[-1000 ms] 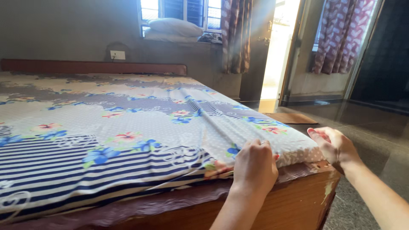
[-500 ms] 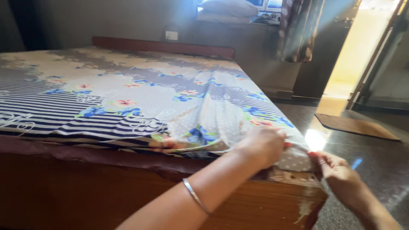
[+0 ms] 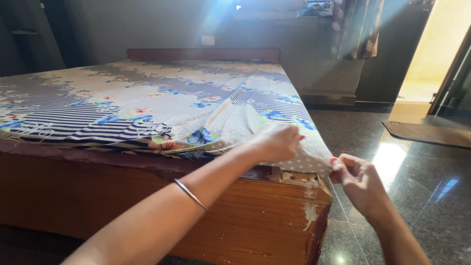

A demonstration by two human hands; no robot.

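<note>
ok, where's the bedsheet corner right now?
Head view, right of centre: bedsheet corner sits at the bed frame corner, pinched between left hand and right hand.

the floral and striped cotton bedsheet (image 3: 162,105) lies on the brown wooden bed frame (image 3: 230,216); the flat doormat (image 3: 427,133) lies on the floor to its right

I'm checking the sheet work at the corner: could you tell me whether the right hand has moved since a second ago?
Yes. The right hand has gone down off the mattress corner to beside the wooden bed frame, pinching the sheet.
</note>
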